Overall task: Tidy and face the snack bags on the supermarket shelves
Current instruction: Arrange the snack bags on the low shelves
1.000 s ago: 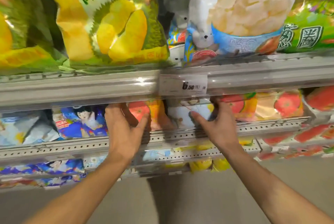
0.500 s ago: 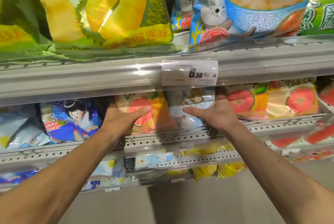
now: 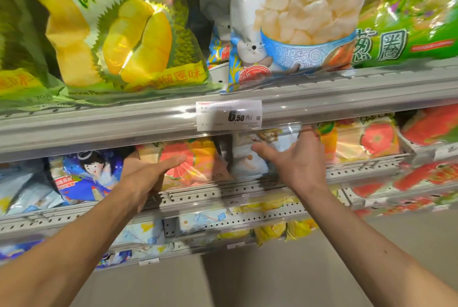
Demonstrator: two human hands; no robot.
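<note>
On the middle shelf stands an orange snack bag with a tomato picture [image 3: 198, 162]. My left hand [image 3: 146, 172] grips its left edge, thumb lying across the front, fingers hidden behind the bag. Right beside it is a pale blue-white bag with a cartoon figure [image 3: 250, 165]. My right hand [image 3: 297, 160] holds that bag, thumb stretched over its front and fingers reaching up along its right edge into the shelf. The upper shelf's rail hides the tops of both bags.
The upper shelf holds large durian chip bags [image 3: 128, 33], a shrimp flakes bag [image 3: 297, 21] and a green bag [image 3: 409, 33], with a price tag [image 3: 229, 115] on its rail. A blue cartoon bag [image 3: 91, 175] and more tomato bags [image 3: 366, 140] flank my hands. Lower shelves hold yellow and blue bags.
My left hand has risen from the shelf edge and taken the orange bag's left side. My right hand has stayed on the pale bag. The view tilted down, then back up.
</note>
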